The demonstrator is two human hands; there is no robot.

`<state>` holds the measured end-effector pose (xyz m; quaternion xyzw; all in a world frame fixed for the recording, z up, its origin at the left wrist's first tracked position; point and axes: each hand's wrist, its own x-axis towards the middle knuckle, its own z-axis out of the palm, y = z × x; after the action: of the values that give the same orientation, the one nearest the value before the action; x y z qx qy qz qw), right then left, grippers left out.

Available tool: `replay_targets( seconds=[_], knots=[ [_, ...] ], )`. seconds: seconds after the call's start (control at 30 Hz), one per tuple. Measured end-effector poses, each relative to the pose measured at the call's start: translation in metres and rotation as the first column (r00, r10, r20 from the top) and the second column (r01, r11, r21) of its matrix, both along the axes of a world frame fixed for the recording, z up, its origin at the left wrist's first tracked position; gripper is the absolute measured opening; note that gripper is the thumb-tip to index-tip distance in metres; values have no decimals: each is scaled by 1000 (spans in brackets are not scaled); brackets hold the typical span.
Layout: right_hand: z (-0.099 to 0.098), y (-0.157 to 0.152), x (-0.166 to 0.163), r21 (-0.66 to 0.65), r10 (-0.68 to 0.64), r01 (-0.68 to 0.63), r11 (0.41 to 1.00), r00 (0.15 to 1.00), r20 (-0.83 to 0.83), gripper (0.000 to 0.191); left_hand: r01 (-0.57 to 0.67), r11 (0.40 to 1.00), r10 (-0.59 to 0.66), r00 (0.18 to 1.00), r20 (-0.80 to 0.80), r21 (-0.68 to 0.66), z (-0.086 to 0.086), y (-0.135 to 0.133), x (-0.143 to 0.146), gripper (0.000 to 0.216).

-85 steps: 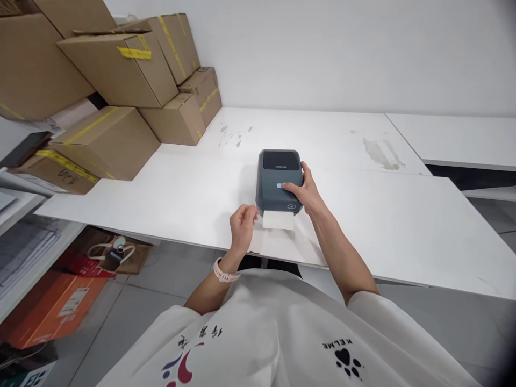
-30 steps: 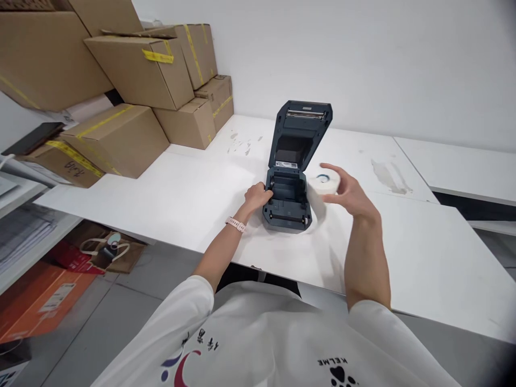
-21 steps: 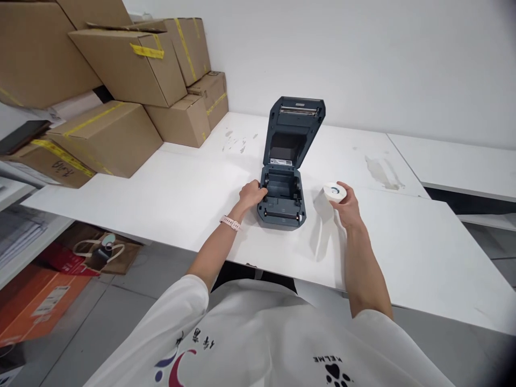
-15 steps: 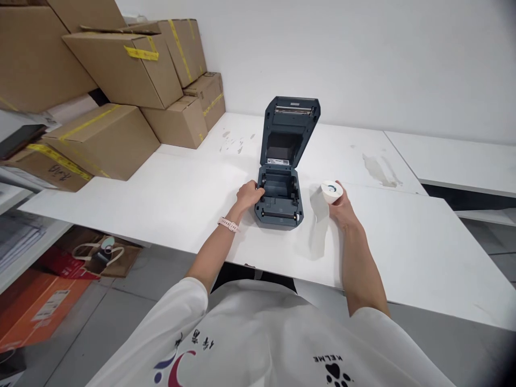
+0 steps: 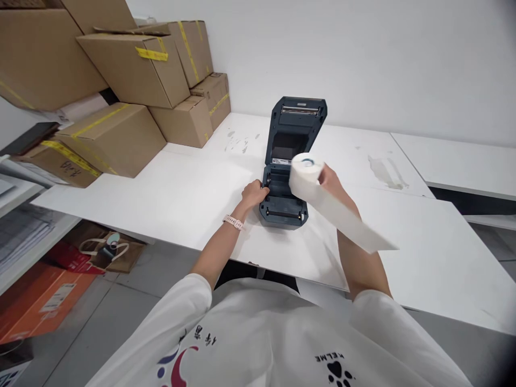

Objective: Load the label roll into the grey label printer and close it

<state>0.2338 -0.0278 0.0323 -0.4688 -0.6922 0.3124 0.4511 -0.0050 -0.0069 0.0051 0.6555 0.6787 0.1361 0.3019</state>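
Note:
A dark grey label printer (image 5: 284,207) stands on the white table (image 5: 181,199) with its lid (image 5: 297,126) swung up and its bay empty. My left hand (image 5: 255,192) grips the printer's left side, fingers curled over the edge. My right hand (image 5: 331,180) holds a white paper roll (image 5: 303,174) in the air just above the right of the open bay. A loose strip of paper (image 5: 350,220) trails from the roll down toward my right arm.
Several cardboard boxes (image 5: 116,86) with yellow tape are stacked at the table's back left. A second white table (image 5: 463,161) adjoins on the right. Below left are a shelf (image 5: 24,236), an orange box (image 5: 36,301) and a bag (image 5: 105,250) on the floor.
The printer lid went from closed to open. My right hand lifted the paper roll from the table at the printer's right up and left over the bay, its strip swinging out. My left hand stays on the printer.

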Motion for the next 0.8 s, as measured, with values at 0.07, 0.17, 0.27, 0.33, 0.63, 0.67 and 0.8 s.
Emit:
replay_targets(
  seconds=[0.07,0.17,0.27,0.33,0.63,0.67,0.8],
  knots=[
    [13,9,-14,30,32,-40,999,972,231,77,4,1000,-4,1000,0,-4,0,0,0,28],
    [19,26,-27,32,24,-61,998,747,665,77,2,1000,-2,1000,9,-6,-2,1,0,29],
    [10,39,-34,7,56,-108,994,567,822,72,3,1000,-3,1000,25,-4,-4,1,-1,29],
    [-1,42,-37,10,60,-129,992,525,849,71,7,1000,-6,999,36,-4,-4,1,-2,30],
    [-5,37,-30,174,-5,-82,981,893,450,42,-8,1000,9,996,90,-11,-5,1,-2,30],
    [3,42,-27,290,-115,27,957,949,292,41,-6,1000,7,995,99,-10,-6,0,-2,29],
    [42,85,-11,507,-395,425,750,902,-172,57,2,1000,-1,994,108,-6,-7,0,-3,24]
  ],
)
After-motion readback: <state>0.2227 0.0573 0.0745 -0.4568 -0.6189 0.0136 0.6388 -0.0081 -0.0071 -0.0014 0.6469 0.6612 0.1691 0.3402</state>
